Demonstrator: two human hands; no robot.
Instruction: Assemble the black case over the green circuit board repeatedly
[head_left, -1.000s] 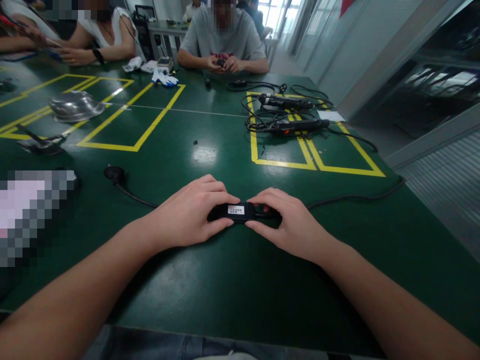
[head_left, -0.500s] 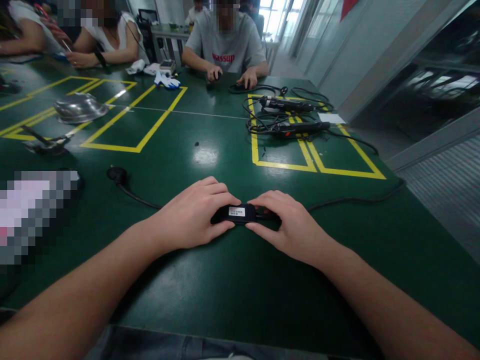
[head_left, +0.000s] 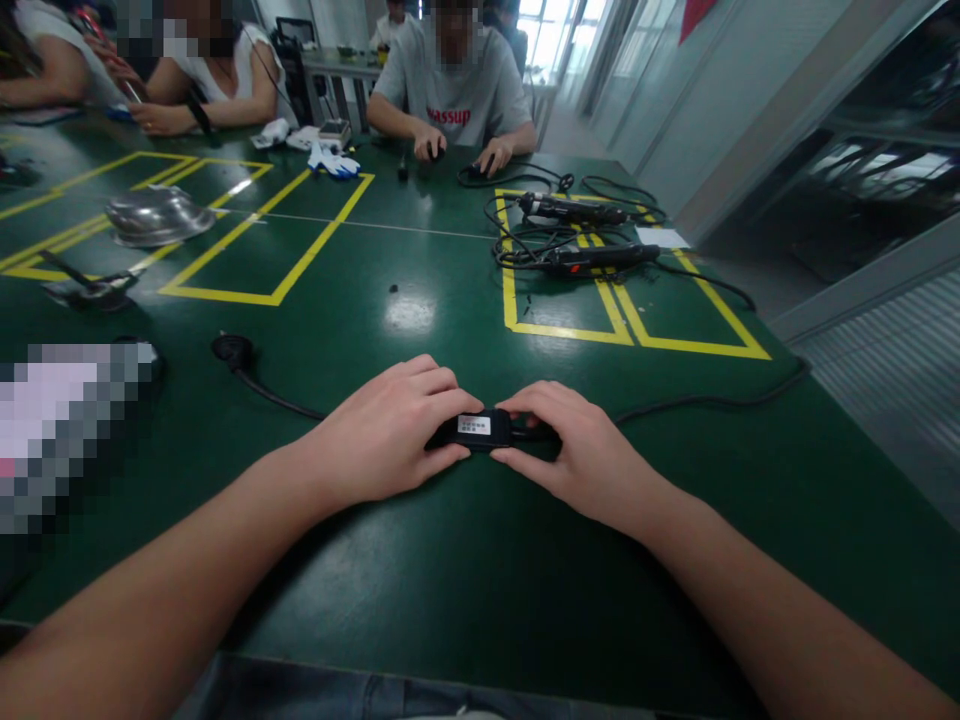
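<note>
A small black power adapter (head_left: 484,428) with a white printed label lies low over the green table, between my two hands. My left hand (head_left: 401,425) pinches its left end between thumb and fingers. The right end is gripped the same way by my right hand (head_left: 574,440). From under my left hand a black cord runs left to a plug (head_left: 234,352) resting on the table. Another black cable (head_left: 712,400) leaves from behind my right hand toward the table's right edge. My palms hide the ends of the adapter.
Two black electric screwdrivers (head_left: 600,258) with coiled cables lie at the back right within yellow tape outlines. A metal bowl (head_left: 159,215) and a dark metal tool (head_left: 90,285) are at left. White gloves (head_left: 332,162) lie farther back. A co-worker (head_left: 454,90) sits opposite, handling small black objects.
My hands and the adapter hold nearly the same position. Across the table, the co-worker's hand has shifted slightly, and a small black object now stands apart beside it.
</note>
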